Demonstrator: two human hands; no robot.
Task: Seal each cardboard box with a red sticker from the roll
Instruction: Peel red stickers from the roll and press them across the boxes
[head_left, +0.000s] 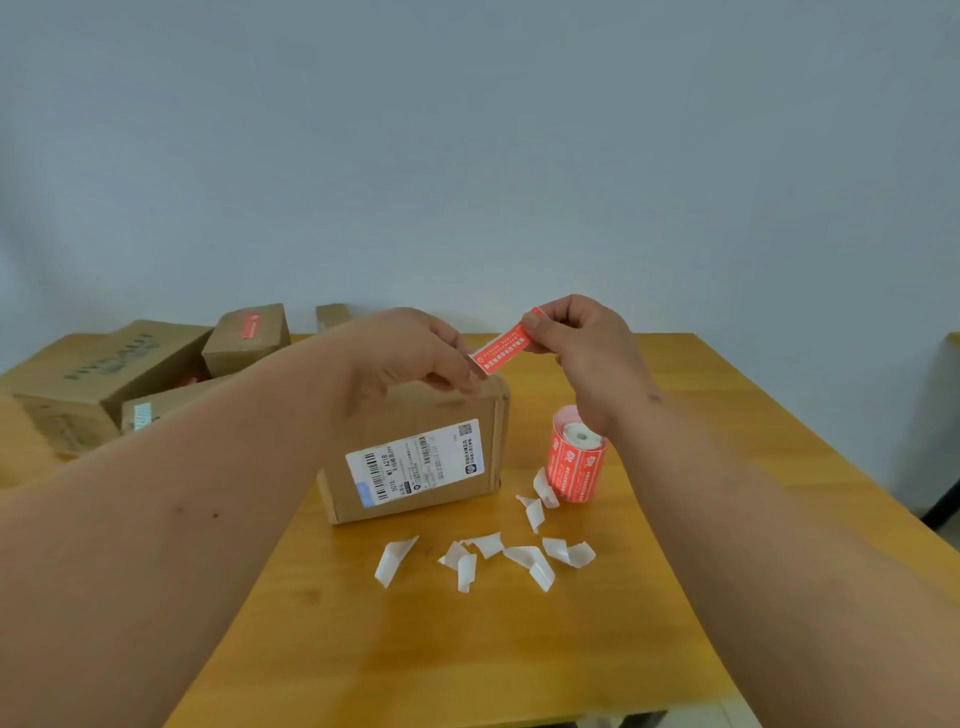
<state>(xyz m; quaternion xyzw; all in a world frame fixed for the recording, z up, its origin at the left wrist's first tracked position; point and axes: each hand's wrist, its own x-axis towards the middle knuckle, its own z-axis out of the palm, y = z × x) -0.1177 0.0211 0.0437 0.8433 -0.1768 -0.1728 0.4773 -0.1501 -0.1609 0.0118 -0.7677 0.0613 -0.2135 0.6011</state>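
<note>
Wooden table (675, 597), mid: left hand (410, 353) & right hand (582, 338) each pinched red sticker (501, 354) taut above box (415, 457), prob. lining up w/ seam.

A wooden table (649, 597) fills the lower part of the view. Its top is a warm yellow-brown. Small white paper scraps (488, 558) lie on the table, near its middle. They are curled and bent, and some touch each other. One more scrap lies a bit farther back on the right. Behind the table stands a plain pale blue-grey wall (467, 156). At the far right edge a dark leg (943, 506) of some other thing shows.
</note>
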